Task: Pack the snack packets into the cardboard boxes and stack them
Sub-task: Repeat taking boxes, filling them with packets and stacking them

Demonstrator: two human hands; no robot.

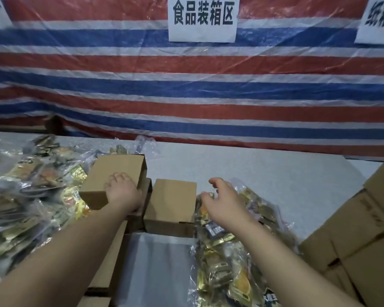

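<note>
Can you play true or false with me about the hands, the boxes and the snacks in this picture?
1. The left hand holds a closed cardboard box. True.
2. The right hand holds a box too. False: it hovers open over the snack packets.
3. A second small box sits between the hands. True.
4. The wall sheet is plain green. False: red, white and blue stripes.
</note>
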